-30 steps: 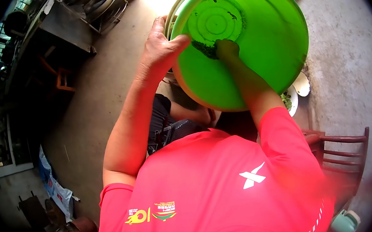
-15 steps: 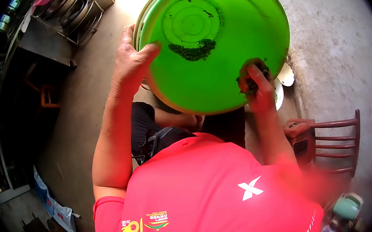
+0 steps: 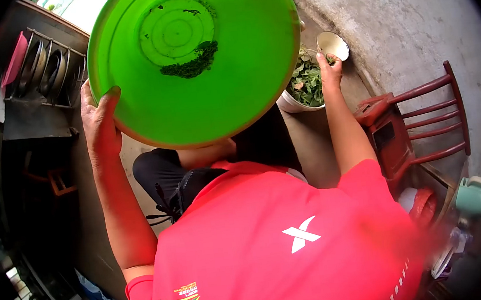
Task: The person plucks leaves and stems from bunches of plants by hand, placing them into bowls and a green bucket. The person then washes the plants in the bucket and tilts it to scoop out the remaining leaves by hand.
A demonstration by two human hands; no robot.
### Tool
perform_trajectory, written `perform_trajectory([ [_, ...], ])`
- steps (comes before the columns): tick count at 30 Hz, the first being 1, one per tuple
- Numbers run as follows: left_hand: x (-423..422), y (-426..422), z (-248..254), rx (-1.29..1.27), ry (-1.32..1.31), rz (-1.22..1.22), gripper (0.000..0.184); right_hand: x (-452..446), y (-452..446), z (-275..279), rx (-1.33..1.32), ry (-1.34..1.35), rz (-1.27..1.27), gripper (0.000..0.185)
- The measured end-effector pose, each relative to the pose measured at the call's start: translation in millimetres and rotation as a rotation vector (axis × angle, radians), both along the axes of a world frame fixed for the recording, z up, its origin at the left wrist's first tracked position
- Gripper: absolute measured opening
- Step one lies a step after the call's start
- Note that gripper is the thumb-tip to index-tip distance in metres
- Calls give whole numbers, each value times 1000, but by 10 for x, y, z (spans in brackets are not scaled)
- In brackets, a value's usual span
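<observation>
A large green plastic basin (image 3: 241,100) is tilted so that its inside faces me. Dark, wet, crumbly green bits (image 3: 193,66) lie in a patch at the edge of its round base, with a few specks above. My left hand (image 3: 101,120) grips the left rim, thumb inside and fingers behind. Off the basin's right side, my right hand (image 3: 332,73) is over the edge of a white bucket (image 3: 294,104) full of green leaves (image 3: 306,81). Its fingers are drawn together, with a bit of green at the tips. Just beyond them is a cream-coloured bowl (image 3: 333,45).
At right, a dark red wooden chair (image 3: 424,113) stands near the pale wall. A mint-green kettle-like container (image 3: 474,196) is at lower right. A rack of pans (image 3: 47,68) stands at upper left, beside a dark counter (image 3: 35,122).
My right hand has left the basin, where it held a dark clump, and moved out to the bucket and bowl. The basin and my left hand appear further left in view.
</observation>
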State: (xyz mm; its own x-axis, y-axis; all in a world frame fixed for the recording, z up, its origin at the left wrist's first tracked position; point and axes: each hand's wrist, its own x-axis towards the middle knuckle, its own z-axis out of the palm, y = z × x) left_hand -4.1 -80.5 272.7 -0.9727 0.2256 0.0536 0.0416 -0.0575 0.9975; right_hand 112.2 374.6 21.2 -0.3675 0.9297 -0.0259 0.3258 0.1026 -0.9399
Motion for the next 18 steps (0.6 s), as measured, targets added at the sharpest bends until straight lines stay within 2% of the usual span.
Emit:
perform_trajectory([
  [2,-10,-6,0,11,-4,-9,46,7,218,-464,94,-500,222,75],
  [3,-13,-4,-14,17,18,-4,47,-40,164,-276,35,-709,209,89],
  [4,-19,-6,-33,24,35,1,47,-56,98,-150,161,-553,138,72],
  [6,-10,2,-14,9,41,9,47,-197,48,16,283,-54,-6,48],
  [7,-1,14,-4,14,29,5,47,-230,-24,190,392,125,51,38],
  [8,4,24,3,18,14,-3,47,-227,-310,757,498,304,102,29],
  [10,1,39,-4,21,16,-6,46,-187,-844,1540,555,442,351,23],
  [12,3,66,-8,15,38,14,46,-238,-1341,2027,570,553,670,13],
  [14,29,110,9,17,43,16,46,-496,-1661,2121,386,532,890,7],
  [16,76,118,15,22,39,7,47,-923,-1720,1864,256,220,1046,15],
  [18,86,109,-2,31,47,1,48,-1493,-1658,1282,456,-4,1107,20],
])
